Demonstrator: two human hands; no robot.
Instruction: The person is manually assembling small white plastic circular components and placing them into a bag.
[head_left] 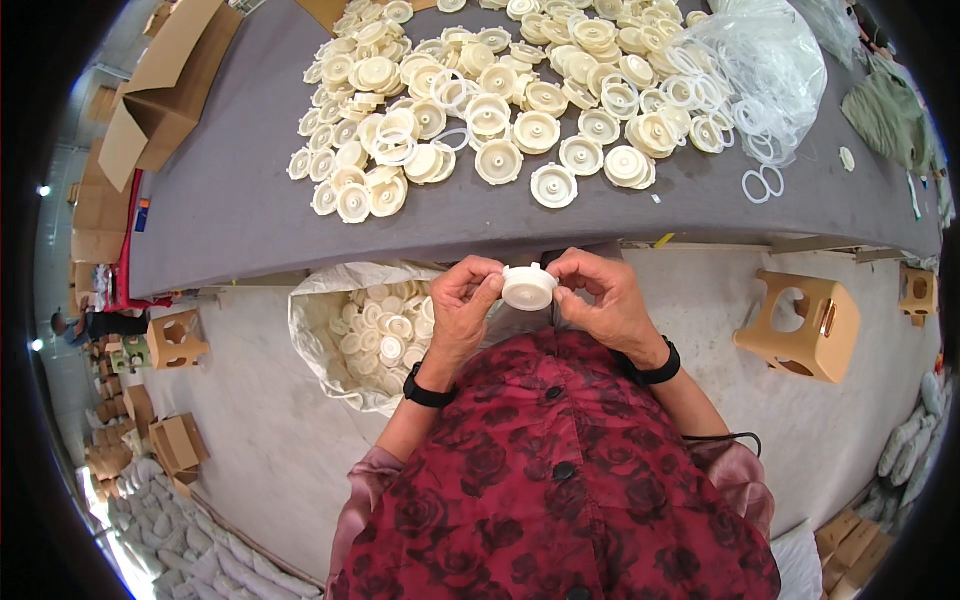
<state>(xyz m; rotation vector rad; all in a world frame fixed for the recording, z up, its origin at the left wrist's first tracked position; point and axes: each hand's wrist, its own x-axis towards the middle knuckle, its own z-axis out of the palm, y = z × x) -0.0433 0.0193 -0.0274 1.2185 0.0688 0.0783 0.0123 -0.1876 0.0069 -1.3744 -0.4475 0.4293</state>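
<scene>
A round cream plastic cap (529, 290) with small tabs on its rim is held in front of my body, just off the table's near edge. My left hand (466, 303) pinches its left side between thumb and fingers. On the opposite side, my right hand (604, 295) grips the rim the same way. Beyond them, a big heap of similar caps (497, 162) covers the grey-topped table (240, 215). White sealing rings (395, 146) lie loose among the caps, and two rings (762, 184) rest apart to the right.
Below the table edge at left stands a white woven sack (312, 350) full of caps. A clear plastic bag (775, 70) with rings sits at the table's right. Tan stools (810, 325) stand on the floor, and an open cardboard box (165, 95) is at far left.
</scene>
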